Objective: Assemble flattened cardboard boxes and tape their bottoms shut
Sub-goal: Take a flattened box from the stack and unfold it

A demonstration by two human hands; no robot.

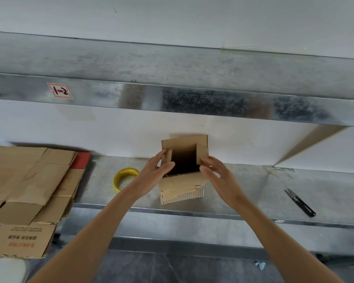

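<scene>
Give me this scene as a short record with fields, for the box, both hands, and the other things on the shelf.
box: upright on the metal shelf, top flaps open
left hand: pinches the left flap
right hand: touches the right flap; grip unclear
tape roll: yellow, flat, left of the box
snips: black, at the far right
flattened boxes: stacked at the left
</scene>
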